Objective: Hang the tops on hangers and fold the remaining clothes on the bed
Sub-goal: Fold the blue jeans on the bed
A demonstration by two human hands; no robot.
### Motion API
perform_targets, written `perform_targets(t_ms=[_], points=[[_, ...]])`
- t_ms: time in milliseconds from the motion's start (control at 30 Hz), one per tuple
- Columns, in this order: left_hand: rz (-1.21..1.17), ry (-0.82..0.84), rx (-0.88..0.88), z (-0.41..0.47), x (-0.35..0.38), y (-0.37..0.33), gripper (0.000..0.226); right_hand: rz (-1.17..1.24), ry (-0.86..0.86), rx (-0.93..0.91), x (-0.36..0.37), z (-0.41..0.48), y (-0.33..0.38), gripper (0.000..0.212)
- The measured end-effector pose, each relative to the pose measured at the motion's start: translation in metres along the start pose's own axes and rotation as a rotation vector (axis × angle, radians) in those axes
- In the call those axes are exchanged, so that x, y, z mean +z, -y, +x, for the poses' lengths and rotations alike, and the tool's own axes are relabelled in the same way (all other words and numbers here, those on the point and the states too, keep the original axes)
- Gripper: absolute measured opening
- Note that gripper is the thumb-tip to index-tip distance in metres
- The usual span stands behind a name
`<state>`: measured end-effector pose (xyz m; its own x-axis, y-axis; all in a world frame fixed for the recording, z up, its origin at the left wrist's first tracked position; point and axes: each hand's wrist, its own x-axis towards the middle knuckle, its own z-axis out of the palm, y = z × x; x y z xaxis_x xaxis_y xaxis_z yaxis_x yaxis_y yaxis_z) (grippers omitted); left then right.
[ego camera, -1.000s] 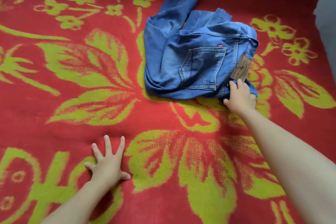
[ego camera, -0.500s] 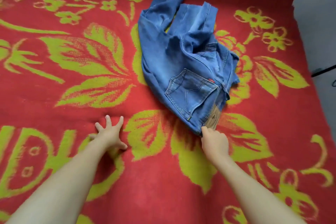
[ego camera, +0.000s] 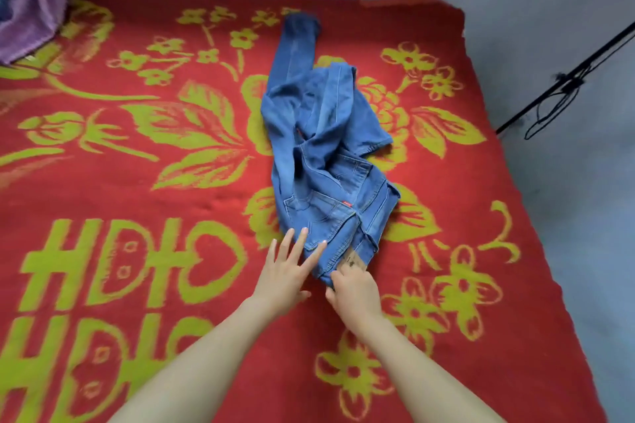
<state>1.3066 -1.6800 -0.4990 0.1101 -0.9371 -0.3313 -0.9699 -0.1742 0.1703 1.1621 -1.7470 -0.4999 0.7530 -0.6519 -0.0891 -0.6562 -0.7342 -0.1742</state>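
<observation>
- Head view: a pair of blue jeans [ego camera: 323, 148] lies crumpled on the bed [ego camera: 536, 251], which is covered by a red blanket [ego camera: 137, 182] with green flowers.
- Head view: the jeans' long axis runs straight away from the person. The waistband [ego camera: 369, 244] is at the near end by both hands, and one leg cuff [ego camera: 302, 24] points toward the far edge of the bed.
- Head view: the other leg [ego camera: 360, 127] is bunched and folded off to the right side, so the garment is not yet flat.
- Head view: the right hand [ego camera: 355, 292] sits at the nearest corner of the waistband, just below the leather patch [ego camera: 354, 259]. Its fingers are curled onto the denim edge in a grip.
- Head view: the left hand [ego camera: 281, 278] lies just beside it, fingers straight and spread, with its fingertips [ego camera: 304, 232] resting on the denim below the back pocket [ego camera: 319, 213]. It holds nothing.
- Head view: both hands are at the waist end, with the right already gripping. In my judgement, the next move is to spread the waistband sideways and straighten the legs away from the body.
- Head view: no tops or hangers are visible. A purple cloth [ego camera: 27, 10] hangs at the far left, well apart.
</observation>
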Motion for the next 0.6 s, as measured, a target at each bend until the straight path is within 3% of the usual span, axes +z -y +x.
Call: perform_targets(t_ms=[67, 200, 300, 400, 467, 533, 600], points=[[0.032, -0.024, 0.100, -0.012, -0.012, -0.007, 0.106, 0.011, -0.064, -0.079, -0.014, -0.025, 0.006, 0.035], [0.005, -0.026, 0.324, -0.046, -0.038, -0.029, 0.032, 0.080, -0.167, -0.076, -0.040, -0.078, 0.008, 0.033], [-0.210, 0.091, 0.181, -0.075, -0.056, -0.060, 0.030, 0.178, -0.305, -0.007, -0.061, -0.118, 0.004, 0.022], [-0.289, -0.004, 0.088, -0.104, -0.083, -0.082, 0.033, 0.302, -0.341, 0.146, -0.093, -0.157, -0.011, 0.070], [-0.356, -0.081, 0.080, -0.119, -0.105, -0.091, 0.037, 0.424, -0.201, 0.299, -0.111, -0.179, -0.024, 0.116], [-0.495, -0.180, 0.087, -0.131, -0.130, -0.094, 0.041, 0.430, -0.076, 0.381, -0.118, -0.193, -0.037, 0.135], [-0.630, -0.291, 0.122, -0.143, -0.153, -0.099, 0.034, 0.371, -0.005, 0.417, -0.120, -0.203, -0.047, 0.140]])
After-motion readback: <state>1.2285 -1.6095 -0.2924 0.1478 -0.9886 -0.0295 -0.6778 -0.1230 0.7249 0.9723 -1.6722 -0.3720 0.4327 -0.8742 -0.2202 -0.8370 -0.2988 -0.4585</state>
